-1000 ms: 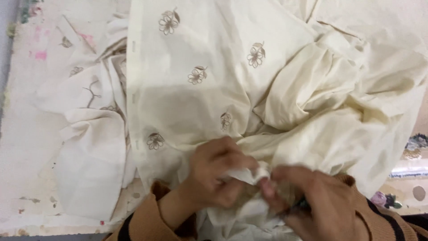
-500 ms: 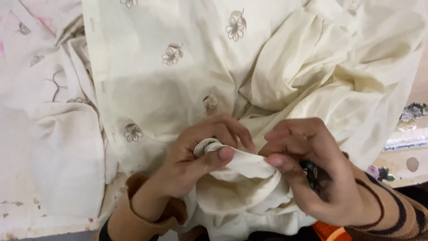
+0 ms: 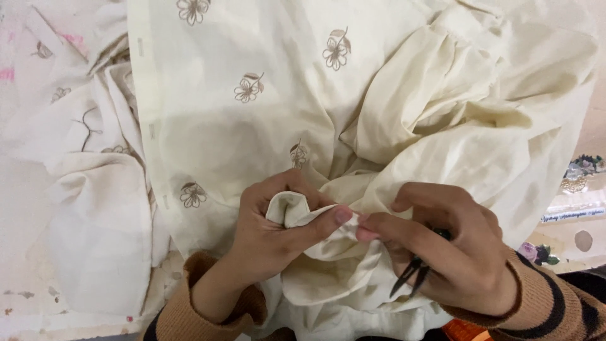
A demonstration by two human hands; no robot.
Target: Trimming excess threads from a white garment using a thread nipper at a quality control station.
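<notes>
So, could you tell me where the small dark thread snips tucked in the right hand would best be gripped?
Grip the dark thread snips at the closed blade tips, coming from the lower left. Only those tips stick out below the right hand; its fingers cover the handle while pinching the cream embroidered cloth with the left hand.

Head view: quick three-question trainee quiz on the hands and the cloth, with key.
1. True or false: the left hand pinches a fold of the cream cloth.
2. What dark tool sits in the right hand? A) thread snips B) pencil C) spoon
3. Fill in: the cloth carries stitched brown ___ motifs.

Key: 1 true. 2 A, the thread snips, their points sticking out below the fingers. 3 flower.
</notes>
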